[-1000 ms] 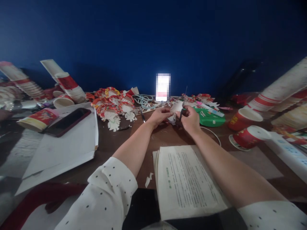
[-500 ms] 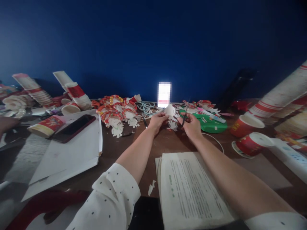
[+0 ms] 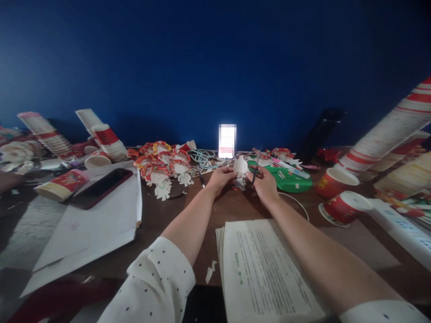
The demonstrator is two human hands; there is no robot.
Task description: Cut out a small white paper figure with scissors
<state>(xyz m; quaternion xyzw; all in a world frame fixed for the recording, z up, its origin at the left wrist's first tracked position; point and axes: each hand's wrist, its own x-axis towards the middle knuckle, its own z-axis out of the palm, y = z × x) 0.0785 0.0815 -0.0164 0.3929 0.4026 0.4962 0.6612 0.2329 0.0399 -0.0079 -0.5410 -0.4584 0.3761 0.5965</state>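
My left hand (image 3: 220, 179) pinches the left edge of a white paper cut-out (image 3: 241, 167), held just above the brown table. On its other side, my right hand (image 3: 264, 183) is closed around dark scissors (image 3: 256, 167), their thin blades pointing up. The fingers of that hand are close against the cut-out's right edge; whether they also grip it I cannot tell. A lit phone (image 3: 227, 141) with a blurred screen stands behind the cut-out. Left of my hands lies a pile of red, yellow and white paper cut-outs (image 3: 163, 163), beside a black pen (image 3: 201, 178).
Printed sheets (image 3: 266, 273) lie between my forearms, with paper scraps (image 3: 210, 272) beside them. A green piece (image 3: 292, 179) carries markers. Paper cups (image 3: 345, 207) and a power strip (image 3: 400, 231) are at right. At left lie a dark phone (image 3: 101, 187) and white sheets (image 3: 84, 229).
The view has shifted slightly, so most things sit a little lower and further left. Both hands keep their hold, and the cut-out appears turned a little between them.
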